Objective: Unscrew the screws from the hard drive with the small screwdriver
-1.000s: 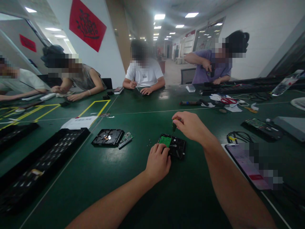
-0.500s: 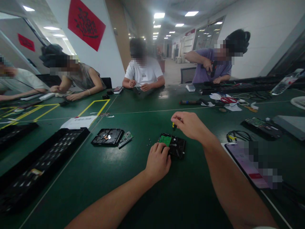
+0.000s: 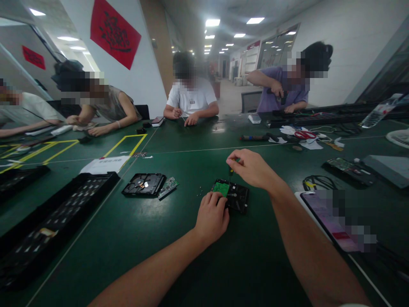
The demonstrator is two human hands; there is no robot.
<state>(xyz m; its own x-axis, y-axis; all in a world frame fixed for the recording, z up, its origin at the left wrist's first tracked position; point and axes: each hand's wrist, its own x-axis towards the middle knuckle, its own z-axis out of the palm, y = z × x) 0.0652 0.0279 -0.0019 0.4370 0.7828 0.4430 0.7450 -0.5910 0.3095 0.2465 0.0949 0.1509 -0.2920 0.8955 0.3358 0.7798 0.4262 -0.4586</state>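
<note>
A black hard drive (image 3: 237, 197) with a small green circuit board (image 3: 220, 188) on top lies on the green table (image 3: 179, 256). My left hand (image 3: 211, 217) rests on its near left corner, fingers curled down against the drive. My right hand (image 3: 252, 167) is pinched round the top of a small screwdriver (image 3: 230, 171), which stands upright with its tip at the drive's far left edge. A few tiny screws (image 3: 200, 189) lie loose just left of the drive.
An opened drive (image 3: 143, 184) and a loose circuit board (image 3: 168, 186) lie to the left, beside a long black tray (image 3: 47, 221). A phone (image 3: 332, 219), cables (image 3: 318, 182) and another board (image 3: 347, 167) sit at the right. Several people work across the table.
My right hand with the screwdriver has shifted slightly left over the drive's far edge. My left hand has stayed in place on the drive.
</note>
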